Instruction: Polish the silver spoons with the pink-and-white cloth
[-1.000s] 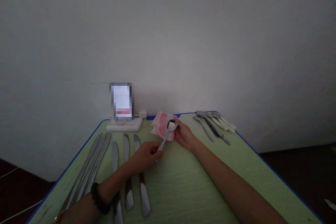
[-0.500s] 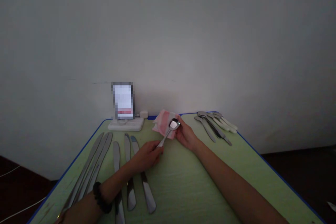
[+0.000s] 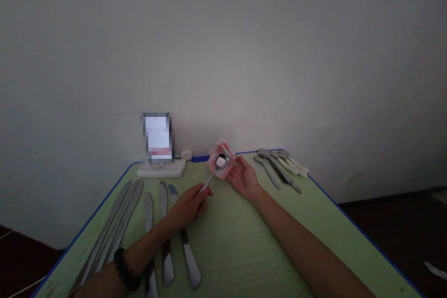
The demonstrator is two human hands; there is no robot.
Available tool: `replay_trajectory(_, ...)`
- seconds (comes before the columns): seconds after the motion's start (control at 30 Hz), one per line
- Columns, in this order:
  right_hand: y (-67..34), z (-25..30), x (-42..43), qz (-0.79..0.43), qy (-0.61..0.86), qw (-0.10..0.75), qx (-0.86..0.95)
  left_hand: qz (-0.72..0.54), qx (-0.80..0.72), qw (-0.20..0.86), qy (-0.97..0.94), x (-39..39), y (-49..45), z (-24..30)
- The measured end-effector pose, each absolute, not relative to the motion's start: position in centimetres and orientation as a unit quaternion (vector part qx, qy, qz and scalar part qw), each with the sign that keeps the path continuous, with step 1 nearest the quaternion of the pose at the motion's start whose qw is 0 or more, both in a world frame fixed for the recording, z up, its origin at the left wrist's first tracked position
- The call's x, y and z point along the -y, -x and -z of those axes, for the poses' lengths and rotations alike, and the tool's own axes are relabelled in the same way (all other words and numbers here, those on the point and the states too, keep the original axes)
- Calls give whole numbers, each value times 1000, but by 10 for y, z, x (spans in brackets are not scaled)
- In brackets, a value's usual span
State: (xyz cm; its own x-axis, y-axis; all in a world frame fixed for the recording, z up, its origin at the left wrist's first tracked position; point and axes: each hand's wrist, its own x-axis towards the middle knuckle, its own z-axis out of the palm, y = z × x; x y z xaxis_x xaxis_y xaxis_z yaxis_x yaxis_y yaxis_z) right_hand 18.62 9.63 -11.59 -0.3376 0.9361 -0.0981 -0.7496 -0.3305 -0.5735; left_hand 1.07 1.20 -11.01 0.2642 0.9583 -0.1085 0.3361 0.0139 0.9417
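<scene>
My left hand (image 3: 189,202) is closed around the handle of a metal spoon (image 3: 210,180), its bowl pointing up and away. Behind and around that bowl sits a pink and white cloth (image 3: 213,153), crumpled into a cup shape. My right hand (image 3: 245,179) holds the cloth from the right, palm partly turned up; some of its fingers are hidden behind the fabric. Both hands are above the green table. Below my left forearm lie several table knives (image 3: 190,260), spaced side by side.
Farther left, long knives (image 3: 120,223) lie close together. Several spoons and white-handled utensils (image 3: 275,167) are grouped at the back right. A lit, blurred screen (image 3: 159,137) stands on a white base (image 3: 162,168) at the back left, before the wall (image 3: 223,56). The green table (image 3: 244,251) has a blue edge.
The cloth has gone from lying fairly flat behind the spoon to bunched up around its bowl. My right palm has turned more upward. The whole view has shifted slightly.
</scene>
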Motion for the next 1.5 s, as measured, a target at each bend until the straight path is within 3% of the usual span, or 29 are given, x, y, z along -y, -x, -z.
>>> replay_trajectory(0.2, -181, 124, -96, -732, 232, 563, 305, -312, -511, 503, -624, -11, -10, 111)
replay_trajectory(0.6, -182, 133, -93, -535, 345, 511, 578, -304, -545, 519, -584, -2, -15, 110)
replay_trajectory(0.97, -174, 139, -100, -669, 266, 577, 387, -295, -576, 468, -602, -1, -15, 112)
replay_trajectory(1.23, -173, 134, -88, -521, 348, 606, 490, -284, -530, 426, -676, -8, -12, 117)
replay_trajectory(1.37, -168, 133, -88, -519, 367, 603, 482, -283, -512, 449, -675, -8, -13, 116)
replay_trajectory(1.5, -163, 131, -90, -561, 360, 655, 356, -303, -506, 458, -665, -8, -13, 115)
